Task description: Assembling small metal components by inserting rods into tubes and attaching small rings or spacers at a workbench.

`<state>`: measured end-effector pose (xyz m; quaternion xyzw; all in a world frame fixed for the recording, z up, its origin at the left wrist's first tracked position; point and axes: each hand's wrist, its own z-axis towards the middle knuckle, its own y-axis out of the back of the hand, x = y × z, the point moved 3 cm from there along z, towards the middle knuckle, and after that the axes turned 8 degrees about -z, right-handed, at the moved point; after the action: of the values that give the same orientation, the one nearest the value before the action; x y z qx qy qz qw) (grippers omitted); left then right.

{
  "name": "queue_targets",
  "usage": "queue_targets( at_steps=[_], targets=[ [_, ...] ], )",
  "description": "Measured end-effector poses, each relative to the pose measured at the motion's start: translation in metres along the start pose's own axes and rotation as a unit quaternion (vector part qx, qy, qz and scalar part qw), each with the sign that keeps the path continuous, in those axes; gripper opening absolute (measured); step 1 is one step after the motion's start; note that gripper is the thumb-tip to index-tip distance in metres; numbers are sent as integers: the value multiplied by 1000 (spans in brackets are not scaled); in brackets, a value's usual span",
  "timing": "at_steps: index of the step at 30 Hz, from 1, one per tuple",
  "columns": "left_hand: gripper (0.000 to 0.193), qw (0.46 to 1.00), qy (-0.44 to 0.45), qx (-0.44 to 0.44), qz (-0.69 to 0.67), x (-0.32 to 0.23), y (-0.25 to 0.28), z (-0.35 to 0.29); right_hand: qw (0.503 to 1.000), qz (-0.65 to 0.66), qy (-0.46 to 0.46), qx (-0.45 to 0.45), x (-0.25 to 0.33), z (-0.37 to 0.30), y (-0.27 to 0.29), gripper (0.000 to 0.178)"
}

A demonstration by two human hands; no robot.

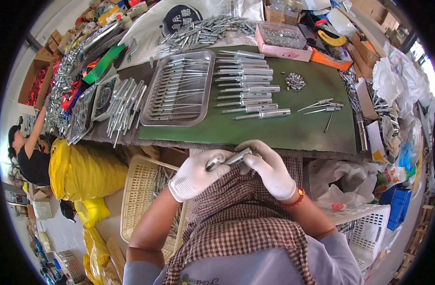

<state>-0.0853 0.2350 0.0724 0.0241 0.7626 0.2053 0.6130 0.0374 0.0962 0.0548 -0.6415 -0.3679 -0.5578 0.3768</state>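
Observation:
Both of my hands wear white gloves and meet over my lap, just in front of the table edge. My left hand (198,172) is closed around a shiny metal cylinder (214,162), its rounded end showing by the thumb. Between the two hands lies a slotted metal tube (239,156), which my right hand (269,168) pinches with thumb and fingers. Whether the cylinder and tube are joined is hidden by the gloves. Beyond my hands, several similar metal tubes with thin rods (260,89) lie in a column on the green table mat (179,136).
A metal tray (211,71) holds a row of thin rods. Right of the column are small metal pieces (295,81) and loose thin rods (324,105). A pink box (284,51) stands behind. Crates (132,204) flank my lap. At far left, another person (30,152) reaches forward.

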Motion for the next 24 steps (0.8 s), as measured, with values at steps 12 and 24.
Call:
queue_targets(
  at_steps=[12, 24],
  targets=[
    [16, 773, -226, 8, 593, -78, -34, 16, 973, 217, -64, -39, -42, -19, 20, 36],
    [33, 929, -131, -135, 317, -47, 5, 16, 982, 120, -20, -143, -8, -29, 89, 30]
  ],
)
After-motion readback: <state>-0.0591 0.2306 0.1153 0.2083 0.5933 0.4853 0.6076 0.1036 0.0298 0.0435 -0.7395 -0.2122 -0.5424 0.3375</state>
